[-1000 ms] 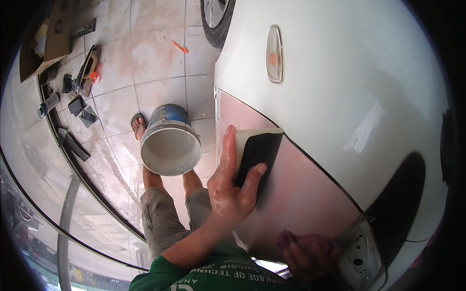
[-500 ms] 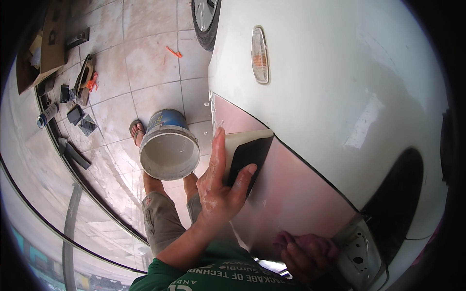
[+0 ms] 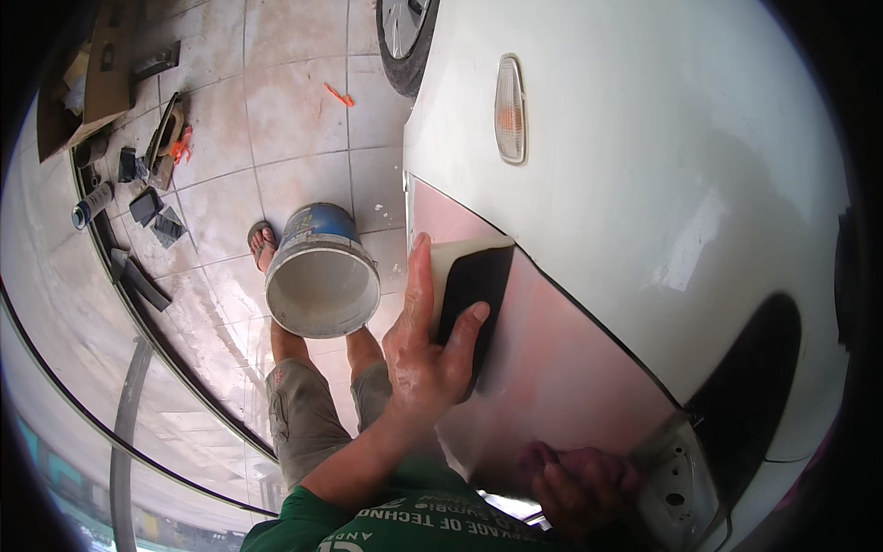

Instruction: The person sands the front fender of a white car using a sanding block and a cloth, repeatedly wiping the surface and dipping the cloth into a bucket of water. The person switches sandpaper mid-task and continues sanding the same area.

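Note:
My left hand, wet and smeared, grips a cream sanding block wrapped with a black abrasive sheet, held against the pink-coated body panel of a white car. Its index finger lies along the block's left side, thumb on the black sheet. Lower down, my right hand is closed on a damp maroon cloth at the panel's lower part. A bucket with a grimy white rim and blue outside sits left of my left hand, just beyond my legs.
A wheel and side indicator are above. On the tiled floor are a cardboard box, dark pads, a spray can, scraps and tools. A curved glossy surface borders the left side, a black opening the right.
My left hand with the block has shifted slightly left over the last second, staying on the pink panel. My right hand stays low with the cloth.

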Demonstrator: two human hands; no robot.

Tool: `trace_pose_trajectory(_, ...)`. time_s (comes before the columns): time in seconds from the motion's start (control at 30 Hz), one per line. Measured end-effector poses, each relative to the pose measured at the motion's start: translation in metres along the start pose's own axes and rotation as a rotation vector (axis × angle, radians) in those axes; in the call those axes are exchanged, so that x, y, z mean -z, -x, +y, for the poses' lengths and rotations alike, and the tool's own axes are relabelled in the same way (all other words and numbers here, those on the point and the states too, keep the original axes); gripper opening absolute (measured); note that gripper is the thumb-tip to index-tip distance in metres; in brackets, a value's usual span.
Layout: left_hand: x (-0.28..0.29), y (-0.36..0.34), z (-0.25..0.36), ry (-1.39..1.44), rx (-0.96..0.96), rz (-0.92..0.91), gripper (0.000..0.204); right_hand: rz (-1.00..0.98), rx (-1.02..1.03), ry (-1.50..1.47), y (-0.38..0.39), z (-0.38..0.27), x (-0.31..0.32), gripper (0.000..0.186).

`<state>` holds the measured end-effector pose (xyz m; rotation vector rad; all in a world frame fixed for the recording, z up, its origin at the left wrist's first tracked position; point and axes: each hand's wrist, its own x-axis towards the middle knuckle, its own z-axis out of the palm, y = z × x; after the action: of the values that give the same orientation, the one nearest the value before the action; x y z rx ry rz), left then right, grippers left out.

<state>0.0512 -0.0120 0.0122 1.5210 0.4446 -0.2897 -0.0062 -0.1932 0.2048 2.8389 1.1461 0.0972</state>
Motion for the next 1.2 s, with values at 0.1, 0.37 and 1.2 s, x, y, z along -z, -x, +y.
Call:
trace_pose_trajectory(0.1, -0.001, 0.001, -0.007, 0.023, 0.009, -0.007, 0.091, 0.029, -0.006, -0.016, 0.001, -0.004, 0.001, 0.027)
trace_pose_trajectory(0.37, 0.002, -0.057, -0.118, -0.034, 0.088, 0.118, 0.085, -0.248, -0.038, -0.018, -0.012, -0.007, 0.027, 0.028)
trace_pose_trajectory(1.2, -0.011, 0.078, 0.129, -0.144, -0.309, -0.174, 0.095, 0.067, -0.112, -0.467, 0.014, -0.003, 0.047, 0.013)
